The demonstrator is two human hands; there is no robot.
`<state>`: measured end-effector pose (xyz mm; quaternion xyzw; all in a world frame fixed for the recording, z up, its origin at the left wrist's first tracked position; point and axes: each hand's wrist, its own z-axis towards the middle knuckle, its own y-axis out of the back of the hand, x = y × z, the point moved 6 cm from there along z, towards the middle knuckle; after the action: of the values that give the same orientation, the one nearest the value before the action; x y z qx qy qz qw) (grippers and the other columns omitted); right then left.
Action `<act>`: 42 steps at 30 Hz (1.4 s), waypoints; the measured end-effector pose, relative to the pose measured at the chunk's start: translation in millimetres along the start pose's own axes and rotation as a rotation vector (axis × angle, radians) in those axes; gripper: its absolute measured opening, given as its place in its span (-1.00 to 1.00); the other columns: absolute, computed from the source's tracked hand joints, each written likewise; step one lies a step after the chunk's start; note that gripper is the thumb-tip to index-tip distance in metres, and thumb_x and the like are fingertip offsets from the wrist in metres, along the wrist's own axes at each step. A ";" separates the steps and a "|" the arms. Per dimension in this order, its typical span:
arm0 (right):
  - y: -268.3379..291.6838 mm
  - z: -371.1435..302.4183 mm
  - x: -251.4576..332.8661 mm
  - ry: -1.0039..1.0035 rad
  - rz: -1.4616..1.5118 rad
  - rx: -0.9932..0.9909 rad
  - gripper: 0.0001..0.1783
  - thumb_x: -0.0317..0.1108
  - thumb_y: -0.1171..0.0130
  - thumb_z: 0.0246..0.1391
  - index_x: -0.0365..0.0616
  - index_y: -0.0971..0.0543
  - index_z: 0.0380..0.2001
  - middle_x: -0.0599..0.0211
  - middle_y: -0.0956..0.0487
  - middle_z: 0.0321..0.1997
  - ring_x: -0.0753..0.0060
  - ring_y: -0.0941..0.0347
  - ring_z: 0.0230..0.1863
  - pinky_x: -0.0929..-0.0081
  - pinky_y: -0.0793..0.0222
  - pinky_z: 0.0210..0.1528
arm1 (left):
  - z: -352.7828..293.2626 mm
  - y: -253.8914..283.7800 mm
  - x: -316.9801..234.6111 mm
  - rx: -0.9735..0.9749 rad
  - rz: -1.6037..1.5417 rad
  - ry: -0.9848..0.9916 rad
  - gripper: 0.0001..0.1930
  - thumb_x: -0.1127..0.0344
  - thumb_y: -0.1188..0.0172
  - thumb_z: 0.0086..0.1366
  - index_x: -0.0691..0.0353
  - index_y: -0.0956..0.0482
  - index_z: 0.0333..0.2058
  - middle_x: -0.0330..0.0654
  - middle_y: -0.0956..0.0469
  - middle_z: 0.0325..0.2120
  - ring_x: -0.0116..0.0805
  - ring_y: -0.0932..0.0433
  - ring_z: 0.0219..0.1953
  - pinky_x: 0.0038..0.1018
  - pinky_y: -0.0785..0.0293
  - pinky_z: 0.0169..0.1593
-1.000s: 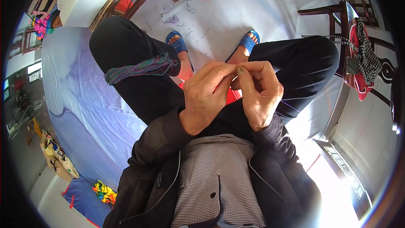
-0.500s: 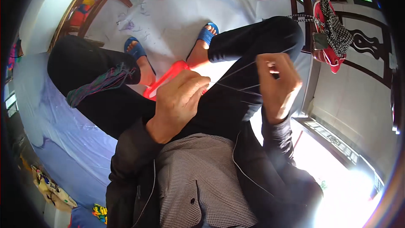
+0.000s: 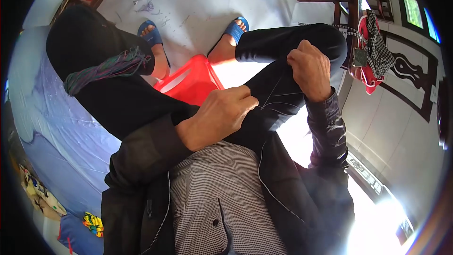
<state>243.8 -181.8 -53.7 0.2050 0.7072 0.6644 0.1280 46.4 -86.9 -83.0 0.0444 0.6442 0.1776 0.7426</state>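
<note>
My left hand (image 3: 221, 114) is closed in a pinch over my lap, with a thin pale thread (image 3: 270, 95) at its fingertips. The thread runs in fine lines across my dark trousers toward the other hand. Above my right thigh, my right hand (image 3: 311, 72) is also closed, fingertips pressed together; the thread's end there is too fine to follow fully. A bundle of mixed purple, green and pink threads (image 3: 104, 72) lies over my left thigh. Below my lap, between my legs, part of a red plastic object (image 3: 194, 84) shows; my left hand and trousers hide the rest.
Thread scraps (image 3: 145, 5) lie on the pale floor beyond my blue slippers (image 3: 153, 33). At the right stands a dark wooden chair (image 3: 351, 12) with a red bag (image 3: 370, 82), a checked cloth (image 3: 380, 49) and a phone-like item (image 3: 359, 57). Blue sheeting (image 3: 52, 108) covers the left side.
My left hand has moved right, nearer the right thigh. My right hand has risen a little and turned, its fingers closing together. More of the red plastic object shows.
</note>
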 end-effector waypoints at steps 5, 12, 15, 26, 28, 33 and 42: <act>-10.4 3.7 -1.1 0.045 -0.082 0.099 -0.94 -0.43 -0.37 -0.07 -0.12 -0.65 -0.48 0.26 -0.47 -0.38 0.11 -0.52 -0.27 0.15 -0.39 -0.28 | -3.6 -1.5 4.7 0.024 0.026 0.012 -0.86 0.59 -0.29 0.16 0.33 -0.64 -0.28 -0.12 -0.55 -0.41 -0.14 -0.61 -0.42 -0.30 -0.54 -0.37; -21.4 4.0 -1.4 0.087 -0.191 0.210 -0.94 -0.47 -0.33 -0.09 -0.13 -0.62 -0.54 0.21 -0.47 -0.38 0.07 -0.53 -0.27 0.11 -0.40 -0.29 | -7.4 -5.7 12.3 0.045 0.047 0.016 -0.90 0.57 -0.26 0.17 0.32 -0.62 -0.32 -0.12 -0.49 -0.43 -0.12 -0.58 -0.43 -0.25 -0.51 -0.37; -26.4 5.1 0.7 0.115 -0.260 0.265 -0.93 -0.51 -0.29 -0.11 -0.14 -0.59 -0.56 0.19 -0.47 -0.38 0.03 -0.53 -0.28 0.07 -0.40 -0.28 | -7.6 -8.6 13.9 0.072 0.067 0.014 -0.92 0.56 -0.25 0.17 0.31 -0.61 -0.34 -0.12 -0.47 -0.44 -0.12 -0.57 -0.43 -0.24 -0.50 -0.36; -18.8 7.5 0.8 0.192 -0.059 0.265 -0.93 -0.53 -0.25 0.00 -0.20 -0.55 -0.42 0.14 -0.49 -0.36 0.04 -0.54 -0.32 0.11 -0.41 -0.32 | -11.2 -7.4 18.2 0.071 0.131 0.004 -0.93 0.53 -0.27 0.19 0.29 -0.61 -0.33 -0.11 -0.50 -0.43 -0.12 -0.59 -0.42 -0.24 -0.51 -0.37; -8.4 7.5 -1.6 0.183 0.060 0.213 -0.93 -0.53 -0.25 0.04 -0.21 -0.54 -0.40 0.15 -0.50 -0.37 0.10 -0.54 -0.34 0.16 -0.41 -0.34 | -11.6 -5.5 19.4 0.049 0.127 0.006 -0.93 0.53 -0.27 0.19 0.29 -0.62 -0.33 -0.11 -0.51 -0.44 -0.13 -0.59 -0.42 -0.25 -0.51 -0.38; 2.9 3.0 -19.7 -0.129 0.625 0.191 -0.99 -0.52 -0.17 0.22 -0.20 -0.55 -0.30 0.35 -0.51 -0.38 0.52 -0.45 -0.37 0.49 -0.37 -0.33 | -10.7 -0.7 20.4 0.005 0.122 0.015 -0.91 0.54 -0.30 0.19 0.28 -0.63 -0.31 -0.13 -0.55 -0.45 -0.16 -0.61 -0.44 -0.27 -0.52 -0.42; -1.9 -7.0 -36.9 -0.313 1.006 0.116 -0.92 -0.47 -0.13 0.35 -0.25 -0.57 -0.21 0.43 -0.58 -0.27 0.65 -0.42 -0.27 0.64 -0.37 -0.16 | -7.2 -1.1 19.1 0.024 0.114 0.027 -0.89 0.53 -0.32 0.18 0.28 -0.62 -0.30 -0.12 -0.55 -0.48 -0.10 -0.60 -0.47 -0.26 -0.52 -0.43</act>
<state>273.0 -205.1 -58.4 0.6225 0.5295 0.5649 -0.1143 41.6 -83.0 -102.5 0.0876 0.6529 0.2123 0.7218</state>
